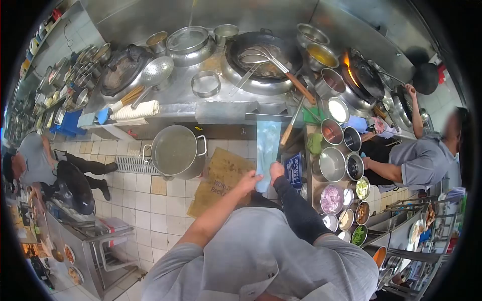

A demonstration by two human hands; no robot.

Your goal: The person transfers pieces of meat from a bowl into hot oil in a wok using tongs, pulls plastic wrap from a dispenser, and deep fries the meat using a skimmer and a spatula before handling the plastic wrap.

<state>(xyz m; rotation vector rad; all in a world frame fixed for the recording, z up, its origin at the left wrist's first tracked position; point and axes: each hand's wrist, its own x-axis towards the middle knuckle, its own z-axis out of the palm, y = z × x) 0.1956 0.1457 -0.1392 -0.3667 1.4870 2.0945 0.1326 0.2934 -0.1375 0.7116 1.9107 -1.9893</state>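
Note:
A long light blue strip (268, 145), cloth or thin plastic, hangs at the counter's front edge; I cannot tell which material it is. My left hand (249, 181) pinches its lower left side between thumb and fingers. On the lower right side, my right hand (276, 172) is closed on the same strip. The strip's top reaches up under the counter lip, close to a wooden-handled tool (288, 131). Beneath both hands lies a flattened brown cardboard sheet (223, 170) on the tiled floor.
A big two-handled pot (175, 150) stands on the floor at left. Above the counter are a wok (261, 55), a perforated ladle (157, 71) and a burner with flame (350, 70). Bowls of ingredients (331, 198) line my right. Co-workers stand right (422, 158) and left (37, 160).

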